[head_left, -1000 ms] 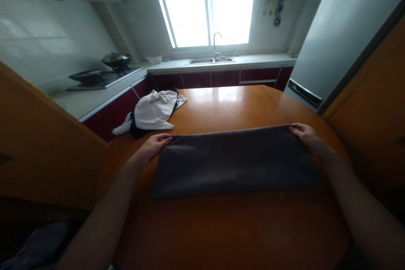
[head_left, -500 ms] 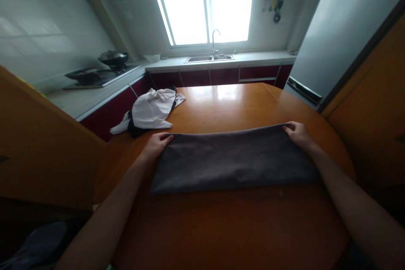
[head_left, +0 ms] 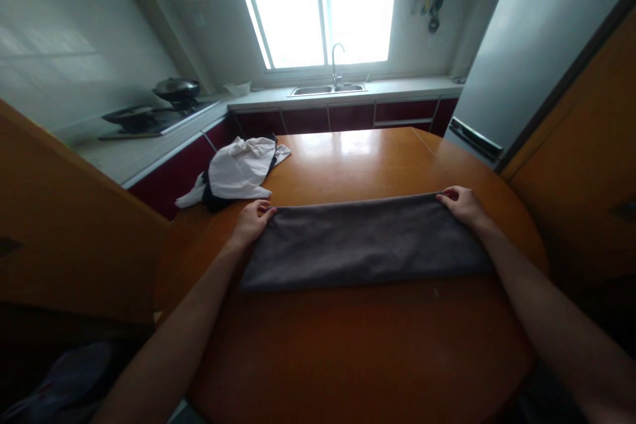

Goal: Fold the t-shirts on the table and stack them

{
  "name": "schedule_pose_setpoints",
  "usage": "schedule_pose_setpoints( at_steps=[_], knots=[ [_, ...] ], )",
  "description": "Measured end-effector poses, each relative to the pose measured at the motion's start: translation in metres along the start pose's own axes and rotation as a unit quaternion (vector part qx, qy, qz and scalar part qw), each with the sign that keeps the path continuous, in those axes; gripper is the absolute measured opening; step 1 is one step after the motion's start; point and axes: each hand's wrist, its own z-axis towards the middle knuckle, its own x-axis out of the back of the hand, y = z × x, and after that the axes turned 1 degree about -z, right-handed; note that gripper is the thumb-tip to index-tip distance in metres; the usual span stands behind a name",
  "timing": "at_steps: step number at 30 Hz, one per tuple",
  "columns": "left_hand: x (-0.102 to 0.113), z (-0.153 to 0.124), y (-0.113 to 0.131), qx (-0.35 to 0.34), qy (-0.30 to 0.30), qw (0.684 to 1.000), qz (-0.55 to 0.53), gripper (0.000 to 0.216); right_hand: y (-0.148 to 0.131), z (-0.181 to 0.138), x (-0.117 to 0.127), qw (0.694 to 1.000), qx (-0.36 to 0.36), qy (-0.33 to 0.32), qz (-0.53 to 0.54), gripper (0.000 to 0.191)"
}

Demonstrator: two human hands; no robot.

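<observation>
A dark grey cloth [head_left: 365,242] lies folded into a long strip across the round orange wooden table [head_left: 348,344]. My left hand [head_left: 252,220] pinches the strip's far left corner, fingers closed on the fabric. At the far right corner my right hand [head_left: 461,204] grips the cloth in the same way. Both forearms reach in from the near edge along the two ends of the strip.
A crumpled white and black garment [head_left: 237,172] lies at the table's far left. Beyond are a counter with a sink and tap [head_left: 334,83] under a bright window, a stove with a wok [head_left: 175,89] at left, and a grey fridge [head_left: 527,59] at right.
The cloth and both hands have shifted slightly away from me across the table. Both hands keep their hold on the far corners.
</observation>
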Motion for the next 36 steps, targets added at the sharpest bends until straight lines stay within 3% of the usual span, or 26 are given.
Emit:
schedule_pose_setpoints(
  at_steps=[2,4,7,9,12,14,17,24,27,31,36],
  knots=[
    [0.005,-0.009,0.023,-0.053,0.046,0.997,0.045,0.051,-0.019,-0.009,0.007,0.996,0.036,0.057,-0.056,0.039],
    [0.002,-0.028,0.061,-0.136,0.051,0.987,0.074,0.052,-0.052,-0.030,0.005,0.986,0.115,0.091,-0.085,0.045],
    [-0.027,-0.067,0.131,-0.257,-0.036,0.963,0.080,0.048,-0.115,-0.079,-0.022,0.969,0.231,0.011,-0.080,0.050],
    [-0.057,-0.093,0.170,-0.290,-0.087,0.948,0.096,0.049,-0.148,-0.113,-0.049,0.955,0.266,-0.066,-0.111,0.054],
    [-0.095,-0.116,0.196,-0.290,-0.139,0.938,0.127,0.055,-0.168,-0.146,-0.079,0.934,0.270,-0.165,-0.164,0.060],
    [-0.108,-0.122,0.196,-0.284,-0.150,0.937,0.137,0.059,-0.164,-0.149,-0.084,0.926,0.264,-0.197,-0.183,0.062],
    [-0.110,-0.121,0.189,-0.278,-0.148,0.939,0.141,0.060,-0.149,-0.135,-0.076,0.930,0.233,-0.204,-0.199,0.067],
    [-0.106,-0.119,0.192,-0.257,-0.163,0.942,0.140,0.062,-0.094,-0.078,-0.045,0.954,0.068,-0.157,-0.248,0.073],
    [-0.100,-0.106,0.188,-0.234,-0.171,0.948,0.133,0.067,-0.077,-0.067,-0.040,0.955,0.043,-0.142,-0.256,0.075],
    [-0.078,-0.080,0.161,-0.177,-0.165,0.957,0.161,0.067,-0.071,-0.065,-0.042,0.958,0.049,-0.134,-0.250,0.077],
    [-0.048,-0.060,0.100,-0.103,-0.155,0.964,0.188,0.068,-0.070,-0.065,-0.043,0.960,0.054,-0.128,-0.244,0.076]
  ],
)
